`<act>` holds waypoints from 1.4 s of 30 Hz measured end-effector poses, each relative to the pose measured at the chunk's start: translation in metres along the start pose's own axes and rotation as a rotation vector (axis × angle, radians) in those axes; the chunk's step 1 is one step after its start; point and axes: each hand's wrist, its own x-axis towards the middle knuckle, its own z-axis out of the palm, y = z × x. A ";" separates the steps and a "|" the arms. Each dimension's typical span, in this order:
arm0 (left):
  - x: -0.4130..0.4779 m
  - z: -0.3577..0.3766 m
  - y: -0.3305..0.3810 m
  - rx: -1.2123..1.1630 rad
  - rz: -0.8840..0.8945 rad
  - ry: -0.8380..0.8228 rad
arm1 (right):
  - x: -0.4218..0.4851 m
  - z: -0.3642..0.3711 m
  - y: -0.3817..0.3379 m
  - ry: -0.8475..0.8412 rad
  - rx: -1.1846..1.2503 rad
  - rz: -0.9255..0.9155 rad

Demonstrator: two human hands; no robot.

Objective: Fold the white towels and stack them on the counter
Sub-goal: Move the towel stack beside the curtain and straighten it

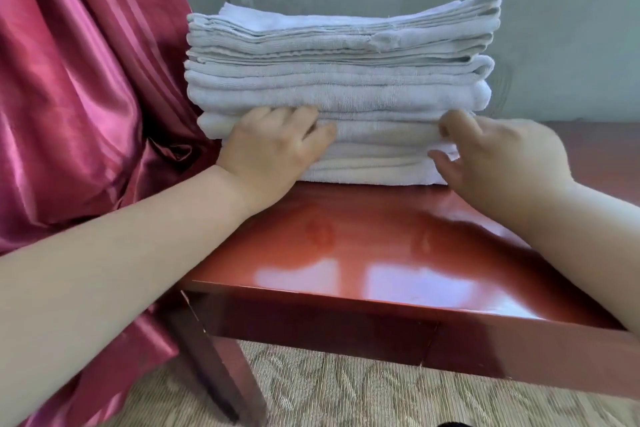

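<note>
Left hand (273, 149) and right hand (502, 152) seemingly grip the towel stack (339, 80) low.

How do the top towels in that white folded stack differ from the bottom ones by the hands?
The top towels look greyish, with frayed edges, and jut out wider to the right. The bottom towels look creamier, sit narrower, and show smooth rounded folds. Both lie folded flat in one stack on the glossy red table.

Tall stack of white towels (339, 80) on red desk (346, 246); left hand (273, 152) and right hand (502, 152) pinch its lower layers. Maroon curtain (69, 80) alongside.
</note>
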 end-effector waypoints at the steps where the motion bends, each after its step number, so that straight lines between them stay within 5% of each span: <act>1: -0.005 0.000 -0.004 0.021 -0.006 -0.001 | 0.001 0.000 0.003 -0.002 -0.009 0.046; 5: -0.020 0.002 -0.014 0.037 -0.109 -0.098 | 0.000 0.002 0.009 0.007 0.000 0.211; 13: -0.009 0.008 -0.002 0.182 -0.223 -0.291 | -0.001 -0.007 0.004 0.026 0.236 0.188; 22: -0.020 0.003 -0.013 0.036 -0.230 -0.220 | -0.003 -0.009 0.004 0.026 0.323 0.202; 28: -0.036 -0.009 -0.018 -0.048 -0.159 -0.135 | -0.003 0.000 0.007 -0.270 0.456 0.510; 36: -0.072 -0.005 -0.060 -0.226 -0.458 -0.231 | 0.000 0.002 0.018 -0.426 0.586 0.489; 42: -0.076 0.000 -0.067 -0.105 -0.225 -0.262 | 0.000 0.007 0.015 -0.436 0.670 0.531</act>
